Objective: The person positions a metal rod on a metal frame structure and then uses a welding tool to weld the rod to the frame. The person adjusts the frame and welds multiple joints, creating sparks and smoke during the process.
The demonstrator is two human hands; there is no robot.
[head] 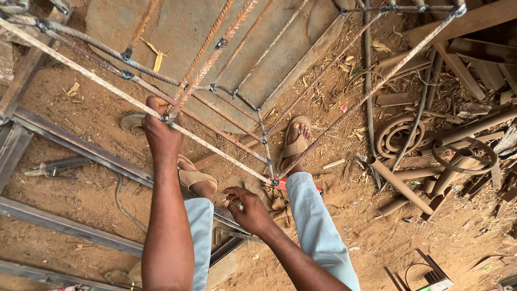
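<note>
A cage of rusty ribbed steel bars (215,51) tied with wire at the joints hangs in front of me over the dirt ground. My left hand (160,129) is closed around one long bar of the cage, at a wire-tied joint. My right hand (246,209) is lower, between my knees, fingers curled, just left of the bottom corner joint (273,182) of the cage; whether it holds something small is unclear. A red-handled tool (280,185) lies partly hidden behind that corner. My legs in light blue trousers and sandals stand below.
Dark steel angle rails (70,143) run across the ground on the left, with a pair of pincers (51,167) lying beside them. Rusty pipes, a coiled ring (398,134) and wood scraps crowd the right. A concrete slab (183,32) lies at the top.
</note>
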